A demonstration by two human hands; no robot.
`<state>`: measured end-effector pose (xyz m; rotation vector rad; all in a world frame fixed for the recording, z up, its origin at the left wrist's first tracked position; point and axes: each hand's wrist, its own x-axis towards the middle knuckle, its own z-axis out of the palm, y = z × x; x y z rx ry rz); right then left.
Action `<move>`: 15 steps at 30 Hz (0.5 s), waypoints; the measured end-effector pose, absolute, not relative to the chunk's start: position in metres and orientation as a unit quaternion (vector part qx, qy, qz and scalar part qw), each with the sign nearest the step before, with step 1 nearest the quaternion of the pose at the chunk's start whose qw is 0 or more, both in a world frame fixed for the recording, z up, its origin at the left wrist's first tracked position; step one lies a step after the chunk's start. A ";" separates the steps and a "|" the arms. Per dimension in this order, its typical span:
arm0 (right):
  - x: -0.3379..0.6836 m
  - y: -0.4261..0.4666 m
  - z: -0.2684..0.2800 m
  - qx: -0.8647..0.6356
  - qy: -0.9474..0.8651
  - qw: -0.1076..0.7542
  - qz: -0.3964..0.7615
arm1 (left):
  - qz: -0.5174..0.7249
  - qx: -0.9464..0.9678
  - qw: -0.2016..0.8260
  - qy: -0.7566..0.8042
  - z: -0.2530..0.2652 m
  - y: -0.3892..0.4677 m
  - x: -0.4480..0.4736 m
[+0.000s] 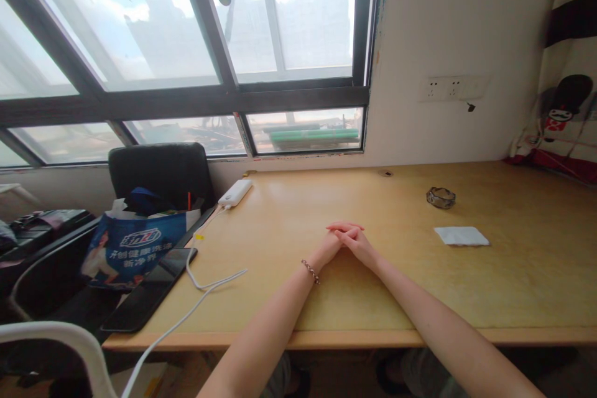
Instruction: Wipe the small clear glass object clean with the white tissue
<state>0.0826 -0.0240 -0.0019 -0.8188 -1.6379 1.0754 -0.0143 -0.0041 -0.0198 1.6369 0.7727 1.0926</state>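
A person sits at a long wooden desk (289,298) beneath a wide window, the left hand (329,247) and right hand (358,242) clasped together, fingers interlaced, resting on the desktop near its centre. Neither hand holds anything. A beaded bracelet (310,271) circles the left wrist.

From the clasped hands, a folded white tissue (461,236) lies flat at about three o'clock, well apart from them, and a small glass ashtray (441,197) stands at about two o'clock, just beyond the tissue; whether anything lies in it is too small to tell. At ten o'clock a white power bank (236,192) sits near the desk's back left corner, its white cable (205,280) trailing forward and off the front edge. A dark phone (150,289) lies at eight o'clock, overhanging the left edge.

Off the desk at nine o'clock, a black chair (161,177) carries a blue printed bag (135,249), open at the top and stuffed with white paper and dark items that cannot be made out.

By the look of it, this is a pause: nothing is in hand, and reaching any object would first call for the fingers to unlace.
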 end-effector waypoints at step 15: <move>0.082 -0.025 0.001 -0.356 -0.662 0.483 0.449 | 0.423 0.678 0.506 0.325 -0.025 -0.002 -0.015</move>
